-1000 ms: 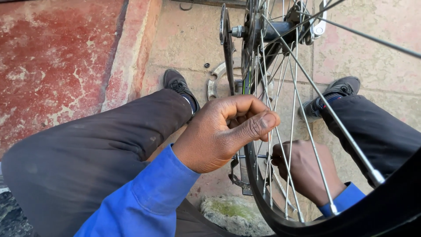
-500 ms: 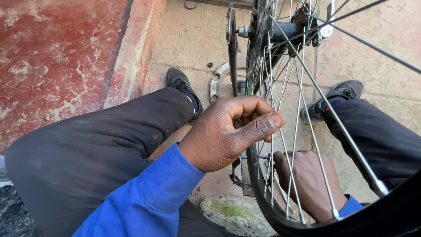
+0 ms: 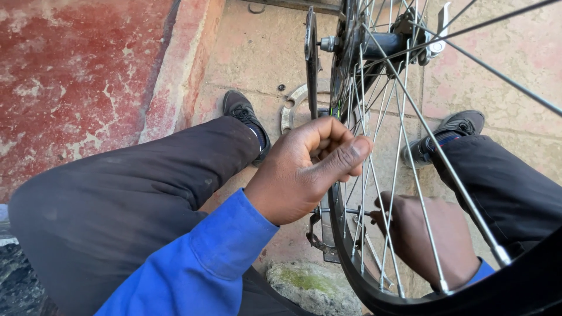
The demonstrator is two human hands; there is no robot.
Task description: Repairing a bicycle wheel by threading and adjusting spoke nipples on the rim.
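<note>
Two hands on one bicycle wheel point(image 3: 374, 193), seen from my head camera. My left hand point(image 3: 304, 169) is curled nearly into a fist on the near side of the spokes, thumb pressed against the index finger, pinching one thin spoke point(image 3: 362, 193) between them; what else sits in that pinch I cannot tell. My right hand point(image 3: 427, 240) is beyond the spokes, lower and nearer the black rim point(image 3: 363, 269), fingers closed toward the spoke ends, though what they hold is hidden. The hub point(image 3: 380, 44) and the crank arm point(image 3: 311, 58) stand above my left grip; a curved metal piece point(image 3: 291, 108) lies on the paving beyond it, beside my shoe point(image 3: 246, 117). To do this well, I judge I should keep the pinch steady on that single spoke and let the far hand work, without bending the neighbours.
</note>
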